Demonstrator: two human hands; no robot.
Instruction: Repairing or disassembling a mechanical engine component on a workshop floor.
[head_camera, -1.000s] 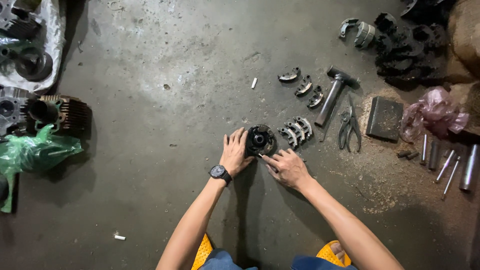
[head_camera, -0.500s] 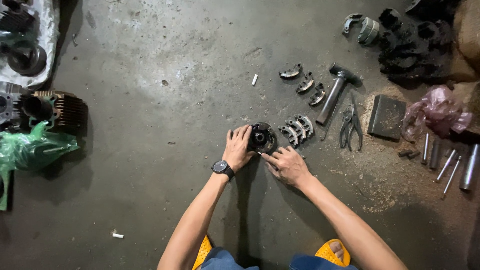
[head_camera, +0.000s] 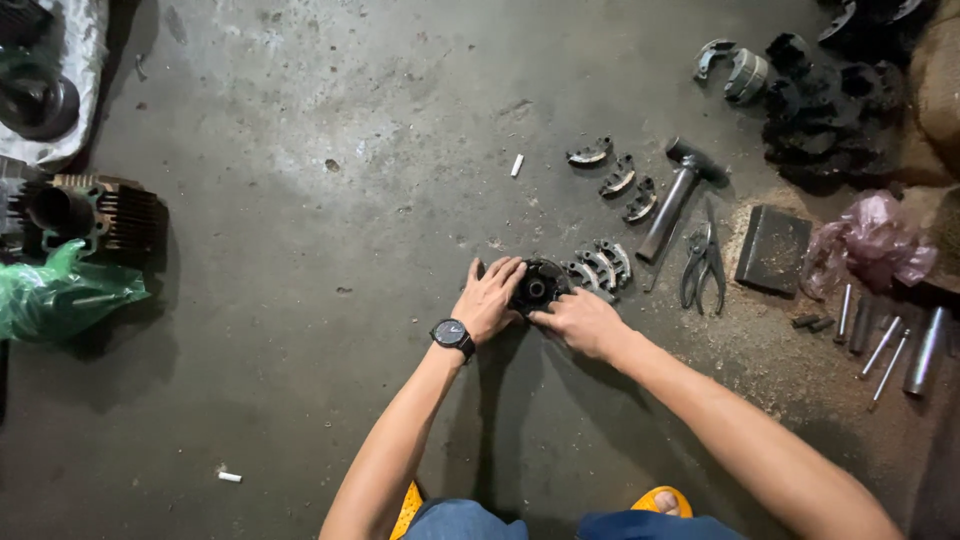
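A round black metal hub sits on the concrete floor. My left hand, with a black watch on its wrist, cups the hub's left side. On the hub's lower right side rests my right hand, its fingertips on the rim. Both hands hold the part between them. Three curved metal shoes lie just right of the hub, close to my right fingers.
Three more curved shoes, a hammer and pliers lie further right. A dark block, a pink bag and metal rods are at right. An engine cylinder and green bag sit left.
The view has shifted slightly. Both hands stay on the hub, with the fingers adjusting a little around it.
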